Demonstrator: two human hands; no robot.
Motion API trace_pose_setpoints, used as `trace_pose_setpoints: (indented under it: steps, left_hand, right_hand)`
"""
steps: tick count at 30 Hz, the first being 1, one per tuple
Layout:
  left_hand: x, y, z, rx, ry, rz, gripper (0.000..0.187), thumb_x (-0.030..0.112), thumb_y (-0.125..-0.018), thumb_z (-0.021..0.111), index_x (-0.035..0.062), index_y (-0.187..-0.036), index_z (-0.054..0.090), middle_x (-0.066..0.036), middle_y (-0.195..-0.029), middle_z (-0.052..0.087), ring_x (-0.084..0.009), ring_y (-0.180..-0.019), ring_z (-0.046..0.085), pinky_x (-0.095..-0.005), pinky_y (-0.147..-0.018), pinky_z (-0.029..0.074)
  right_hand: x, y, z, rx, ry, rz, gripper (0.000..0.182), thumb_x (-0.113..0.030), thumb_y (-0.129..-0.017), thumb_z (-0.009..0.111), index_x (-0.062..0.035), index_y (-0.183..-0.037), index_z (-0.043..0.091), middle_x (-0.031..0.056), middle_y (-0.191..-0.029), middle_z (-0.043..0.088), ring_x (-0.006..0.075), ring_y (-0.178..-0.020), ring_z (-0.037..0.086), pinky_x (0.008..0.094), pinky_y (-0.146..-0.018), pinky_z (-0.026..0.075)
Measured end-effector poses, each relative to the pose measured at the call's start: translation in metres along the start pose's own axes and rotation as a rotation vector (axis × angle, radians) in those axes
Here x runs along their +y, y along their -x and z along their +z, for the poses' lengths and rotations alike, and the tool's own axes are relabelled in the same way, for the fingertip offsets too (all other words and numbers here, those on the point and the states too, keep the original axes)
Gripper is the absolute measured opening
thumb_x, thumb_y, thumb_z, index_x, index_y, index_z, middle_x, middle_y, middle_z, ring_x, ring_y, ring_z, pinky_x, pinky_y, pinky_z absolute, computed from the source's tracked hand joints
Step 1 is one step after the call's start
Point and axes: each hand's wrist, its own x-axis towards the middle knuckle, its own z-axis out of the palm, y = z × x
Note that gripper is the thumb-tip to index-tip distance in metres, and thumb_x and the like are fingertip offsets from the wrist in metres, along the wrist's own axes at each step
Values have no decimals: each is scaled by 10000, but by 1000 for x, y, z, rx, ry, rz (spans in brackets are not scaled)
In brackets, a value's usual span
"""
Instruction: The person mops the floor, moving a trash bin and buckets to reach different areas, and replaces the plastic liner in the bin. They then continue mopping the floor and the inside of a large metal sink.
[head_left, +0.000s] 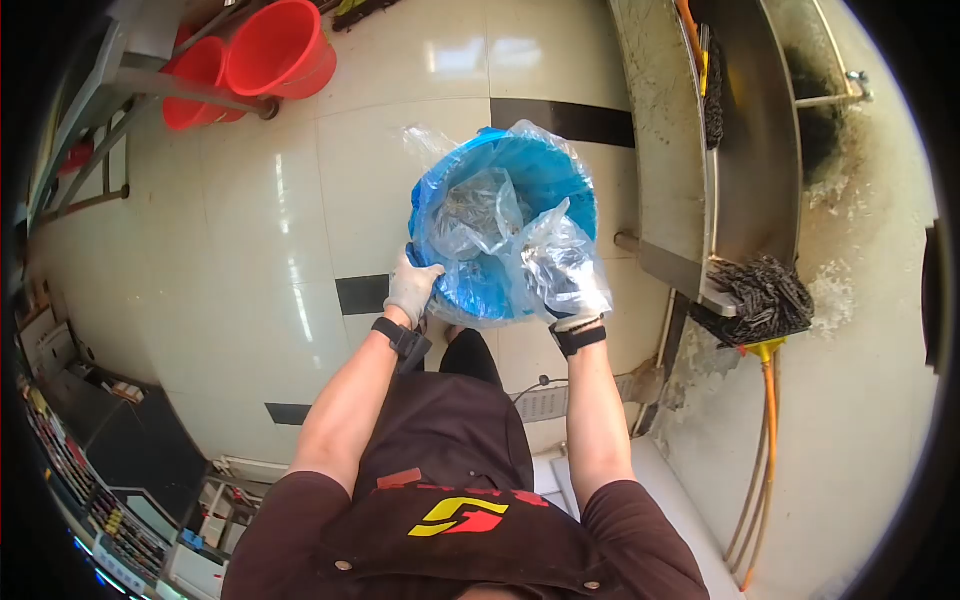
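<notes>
A round blue bin (480,290) with a clear plastic liner over its rim stands below me in the middle of the head view. Crumpled clear plastic (478,212) lies inside it. My left hand (410,287), in a pale glove, is closed on the near left rim and liner. On the right, my right hand (577,318), also gloved, is at the near right rim. A clear plastic bag (560,262) covers most of its fingers, and the hand appears closed on this bag. Black bands circle both wrists.
Two red buckets (282,50) stand at the upper left beside a metal frame (100,100). To the right runs a metal trough (670,150). A black mop head (760,300) and orange poles (768,440) lean by the stained wall. Shelves with goods (100,470) fill the lower left.
</notes>
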Motion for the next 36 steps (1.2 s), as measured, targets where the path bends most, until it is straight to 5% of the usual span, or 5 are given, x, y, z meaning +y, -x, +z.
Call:
trace_pose_setpoints:
  steps: [4, 11, 23, 29, 36]
  left_hand:
    - [16, 30, -12, 75, -4, 52, 480, 145, -649, 737, -27, -1062, 564, -173, -982, 646, -274, -904, 628, -342, -810, 484]
    - [32, 55, -36, 89, 10, 49, 541, 180, -639, 746, -25, -1099, 547, -194, -1008, 636, -301, -936, 621, -363, -829, 482]
    - [44, 97, -52, 190, 245, -15, 499, 165, -632, 741, -35, -1054, 565, -179, -985, 639, -285, -903, 621, -356, -810, 484]
    - [57, 123, -65, 259, 222, 10, 511, 161, -639, 738, -25, -1078, 554, -175, -979, 639, -282, -893, 623, -351, -800, 487]
    - [70, 147, -70, 268, 224, 12, 470, 166, -648, 735, -5, -1045, 552, -161, -945, 644, -284, -884, 630, -360, -784, 494]
  right_hand:
    - [-7, -2, 5, 155, -80, 669, 269, -238, -778, 667, -35, -952, 639, 63, -933, 653, 196, -825, 609, 331, -710, 484]
    - [-56, -12, -17, 365, -727, 410, 239, -209, -848, 617, -49, -1024, 611, 38, -961, 610, 165, -855, 562, 292, -789, 451]
    - [-121, -27, -76, 121, -10, 503, 353, -293, -796, 588, -108, -1096, 608, 148, -1109, 592, 293, -1019, 554, 344, -875, 429]
    - [-185, -20, -68, -399, 67, -385, 817, -318, -667, 724, -70, -1360, 371, 189, -1273, 481, 326, -1122, 486, 368, -943, 384]
    - [-188, -21, -57, -399, -208, 130, 597, -281, -697, 735, -19, -1198, 546, 204, -1075, 604, 281, -925, 598, 347, -818, 462]
